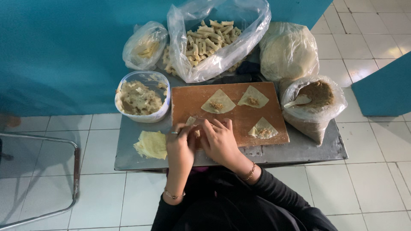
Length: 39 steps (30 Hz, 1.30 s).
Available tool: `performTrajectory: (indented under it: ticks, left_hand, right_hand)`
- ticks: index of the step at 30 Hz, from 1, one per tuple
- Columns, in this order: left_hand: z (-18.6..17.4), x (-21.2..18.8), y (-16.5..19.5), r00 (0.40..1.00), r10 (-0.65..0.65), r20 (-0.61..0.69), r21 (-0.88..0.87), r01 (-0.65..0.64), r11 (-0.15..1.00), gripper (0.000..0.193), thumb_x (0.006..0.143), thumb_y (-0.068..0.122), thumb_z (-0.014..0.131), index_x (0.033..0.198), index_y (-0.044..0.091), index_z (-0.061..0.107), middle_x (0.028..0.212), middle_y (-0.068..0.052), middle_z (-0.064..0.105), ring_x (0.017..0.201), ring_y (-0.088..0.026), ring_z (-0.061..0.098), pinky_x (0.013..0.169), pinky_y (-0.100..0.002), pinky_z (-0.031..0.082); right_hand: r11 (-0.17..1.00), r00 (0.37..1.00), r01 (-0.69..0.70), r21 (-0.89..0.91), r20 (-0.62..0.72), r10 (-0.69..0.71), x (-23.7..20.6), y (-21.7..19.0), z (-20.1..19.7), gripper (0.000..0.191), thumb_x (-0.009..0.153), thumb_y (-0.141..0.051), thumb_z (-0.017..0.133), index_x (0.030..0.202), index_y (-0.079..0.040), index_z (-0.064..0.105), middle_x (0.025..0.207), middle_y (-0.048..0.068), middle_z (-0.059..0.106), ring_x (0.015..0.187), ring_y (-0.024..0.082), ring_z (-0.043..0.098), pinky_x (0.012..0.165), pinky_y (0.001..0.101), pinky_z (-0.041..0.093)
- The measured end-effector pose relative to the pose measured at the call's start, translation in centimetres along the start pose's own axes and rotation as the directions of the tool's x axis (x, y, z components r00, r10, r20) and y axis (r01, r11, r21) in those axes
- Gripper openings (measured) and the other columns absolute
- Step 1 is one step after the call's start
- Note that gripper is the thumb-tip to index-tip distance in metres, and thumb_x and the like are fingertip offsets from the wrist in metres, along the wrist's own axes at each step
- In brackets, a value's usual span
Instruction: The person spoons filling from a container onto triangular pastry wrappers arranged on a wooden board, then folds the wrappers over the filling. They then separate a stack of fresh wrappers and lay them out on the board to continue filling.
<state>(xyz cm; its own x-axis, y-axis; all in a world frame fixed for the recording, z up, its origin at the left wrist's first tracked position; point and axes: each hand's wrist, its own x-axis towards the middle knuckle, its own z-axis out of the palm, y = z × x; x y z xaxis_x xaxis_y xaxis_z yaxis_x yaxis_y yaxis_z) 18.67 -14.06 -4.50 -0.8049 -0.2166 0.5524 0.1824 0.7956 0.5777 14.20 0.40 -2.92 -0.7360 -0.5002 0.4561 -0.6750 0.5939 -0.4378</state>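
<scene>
Both hands meet at the near-left corner of the brown rectangular wooden board point(239, 117). Left hand point(180, 147) and right hand point(220, 141) have fingers curled together over a pale thin dough wrapper point(191, 121); only one corner of it shows, the rest is hidden under the fingers, so filling and fold can't be made out. Grip looks like a pinch on the wrapper from both sides, hands touching each other.

On the board, well apart from the hands: three pale triangular wrappers with brown filling in the middle, one centre point(218, 103), one far-right point(253, 98), one near-right point(263, 129).

Left of the board, a round clear plastic tub point(160, 109) with lumpy yellowish paste. Near the left hand, a stack of pale yellow square wrappers point(150, 144) on the grey metal bench point(312, 149).

Bags, all clear plastic, no labels readable: large open bag of pale rolled pastry sticks point(214, 38) behind the board; small bag point(144, 45) to its left, contents hard to tell; tied bag of whitish sheets point(289, 51) far right; open bag of brown crumbly filling point(319, 96) with a pale spoon point(298, 101), right of the board.

Dark sleeves cut off at bottom edge.
</scene>
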Motion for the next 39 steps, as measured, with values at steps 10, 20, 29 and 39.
performTrajectory:
  ticks: [10,20,29,39]
  left_hand:
    - [-3.0,2.6,-2.0,0.964,0.159,0.216,0.145,-0.192,0.971,0.022,0.077,0.028,0.083,0.095,0.016,0.082,0.117,-0.002,0.065,0.112,-0.027,0.055,0.092,-0.048,0.036]
    - [-3.5,2.9,-2.8,0.956,0.152,0.252,0.100,-0.182,0.978,0.026,0.072,0.035,0.084,0.091,0.018,0.082,0.115,0.001,0.064,0.112,-0.023,0.054,0.090,-0.051,0.029]
    - [-2.1,2.7,-2.7,0.981,0.147,0.125,0.071,-0.157,0.985,0.011,0.084,0.026,0.081,0.091,0.017,0.079,0.104,0.002,0.061,0.110,-0.023,0.053,0.093,-0.047,0.031]
    - [-0.7,2.4,-2.5,0.998,0.060,0.017,0.098,-0.061,0.993,0.017,0.080,0.021,0.082,0.095,0.015,0.076,0.103,-0.003,0.050,0.106,-0.029,0.047,0.086,-0.046,0.027]
  right_hand:
    - [0.995,0.995,0.068,0.074,0.067,-0.073,1.7,1.9,-1.6,0.052,0.083,-0.027,0.076,0.127,-0.008,0.056,0.119,0.007,0.071,0.118,0.027,0.061,0.090,0.0506,0.034]
    - [0.997,0.997,0.076,-0.014,0.025,-0.076,2.1,2.3,0.1,0.031,0.091,-0.023,0.072,0.120,-0.017,0.064,0.116,0.002,0.073,0.116,0.021,0.064,0.093,0.0498,0.033]
    - [0.993,0.994,0.046,0.104,0.089,-0.055,2.8,2.4,-0.8,0.036,0.089,-0.025,0.075,0.122,-0.016,0.063,0.105,-0.003,0.074,0.112,0.022,0.063,0.089,0.0492,0.032]
    - [0.999,0.997,0.041,-0.008,0.068,-0.040,3.4,1.6,0.1,0.019,0.081,-0.020,0.078,0.100,-0.019,0.074,0.098,-0.002,0.073,0.108,0.022,0.061,0.087,0.0499,0.031]
